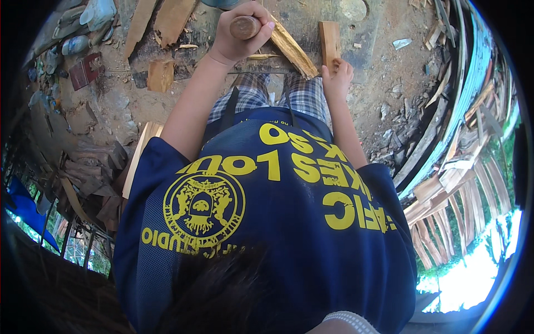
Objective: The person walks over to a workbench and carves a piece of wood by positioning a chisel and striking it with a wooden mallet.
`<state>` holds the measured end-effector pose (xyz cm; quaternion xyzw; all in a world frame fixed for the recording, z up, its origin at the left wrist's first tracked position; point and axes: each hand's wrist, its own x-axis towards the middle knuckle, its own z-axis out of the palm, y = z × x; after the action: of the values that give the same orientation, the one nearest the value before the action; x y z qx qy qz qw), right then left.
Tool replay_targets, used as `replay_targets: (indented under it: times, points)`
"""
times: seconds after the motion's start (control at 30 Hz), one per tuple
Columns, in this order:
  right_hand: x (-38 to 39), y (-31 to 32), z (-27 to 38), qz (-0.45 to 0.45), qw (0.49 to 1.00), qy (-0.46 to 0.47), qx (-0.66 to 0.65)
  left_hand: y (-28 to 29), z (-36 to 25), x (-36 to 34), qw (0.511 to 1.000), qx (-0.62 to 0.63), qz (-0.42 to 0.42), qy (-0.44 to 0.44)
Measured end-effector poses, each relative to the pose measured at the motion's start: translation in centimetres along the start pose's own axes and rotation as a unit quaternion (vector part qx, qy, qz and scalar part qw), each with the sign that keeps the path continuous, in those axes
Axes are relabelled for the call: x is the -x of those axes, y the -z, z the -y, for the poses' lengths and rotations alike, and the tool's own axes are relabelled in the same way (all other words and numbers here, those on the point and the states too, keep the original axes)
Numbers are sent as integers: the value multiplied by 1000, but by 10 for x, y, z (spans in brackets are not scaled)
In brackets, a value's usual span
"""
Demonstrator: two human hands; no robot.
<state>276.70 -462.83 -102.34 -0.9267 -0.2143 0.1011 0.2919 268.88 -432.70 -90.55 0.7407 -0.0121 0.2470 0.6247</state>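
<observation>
Head view: L hand point(245, 32) grip clenched round a wooden handle point(245, 27), round butt end up twd camera; rest of the tool hidden by the fist. R hand point(337, 79) grip part-curled, fingers touching the lower end of a pale block point(329, 40); can't tell if it's firmly pinched. Yellowish strip point(295, 47) lies slantwise btwn the hands, upper end nr L fist, lower end just beside R thumb; contact w/ L fist unclear.

Edges/room: worn wooden board point(364, 42) under strip & block, nr edge close to the plaid-covered legs point(305, 96). Gap btwn strip & block widens twd top. R of block, board runs on to its R edge, then dirt ground point(397, 69). L side tighter: slabs point(173, 22) & a squarish pc point(161, 75) lie L of the L forearm.

Count: 1 handle, 1 strip, 1 block, 2 big slabs upper L, 1 squarish pc, 2 hands.
</observation>
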Motion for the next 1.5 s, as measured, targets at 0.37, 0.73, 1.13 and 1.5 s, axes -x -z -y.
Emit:
replay_targets:
  times: [0.37, 0.73, 1.13, 1.5]
  points:
    - [1, 0, 1, -10, 1000, -9, -17, 5, 0, -15, 994, 52, 63, 73]
    - [-5, 4, 6, -4, 1000, -1, -30, 5, -8, -34, 987, 59, 57, 139]
    - [0, -3, 10, -12, 992, -70, 102, -7, 2, -37, 984, -22, 143, 101]
    - [-55, 28, 17, 146, 982, -117, 37, -14, 17, -39, 984, 8, 108, 140]
